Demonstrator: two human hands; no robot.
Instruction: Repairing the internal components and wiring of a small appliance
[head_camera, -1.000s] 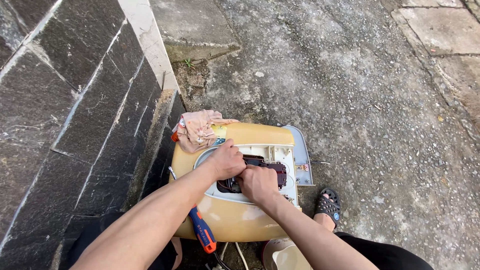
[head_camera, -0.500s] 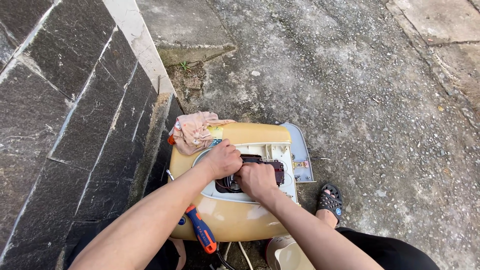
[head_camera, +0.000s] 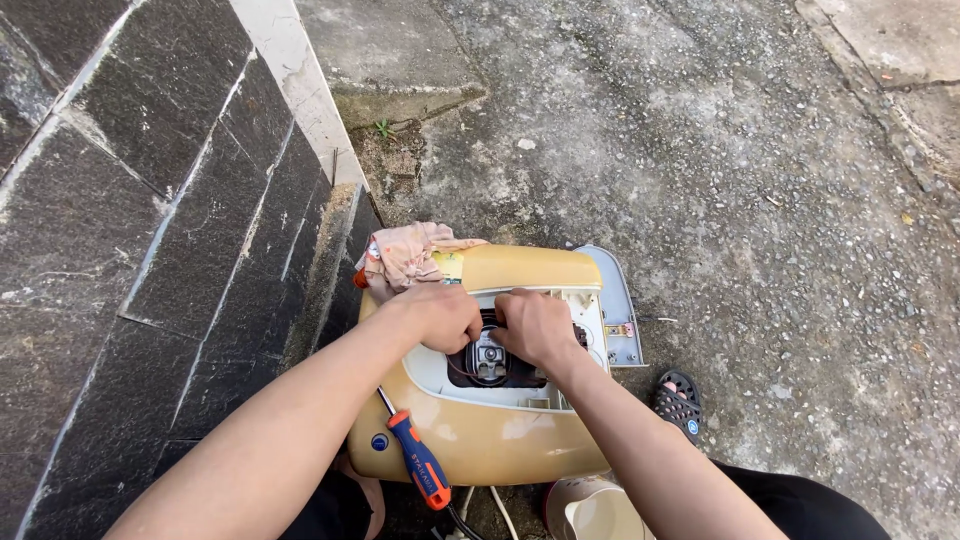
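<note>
From the head camera, the left hand (head_camera: 437, 316) and the right hand (head_camera: 535, 327) were pressed close together, knuckles nearly touching, over the dark opening (head_camera: 492, 362) in the top of a yellow appliance housing (head_camera: 480, 440); whether the fingers gripped anything inside could not be told. The housing already lay open with a grey cover panel (head_camera: 615, 305) just right of the right hand, so the inner work looked unfinished. A blue-and-orange screwdriver (head_camera: 418, 468) rested below the left hand, a pink rag (head_camera: 405, 255) beyond it.
</note>
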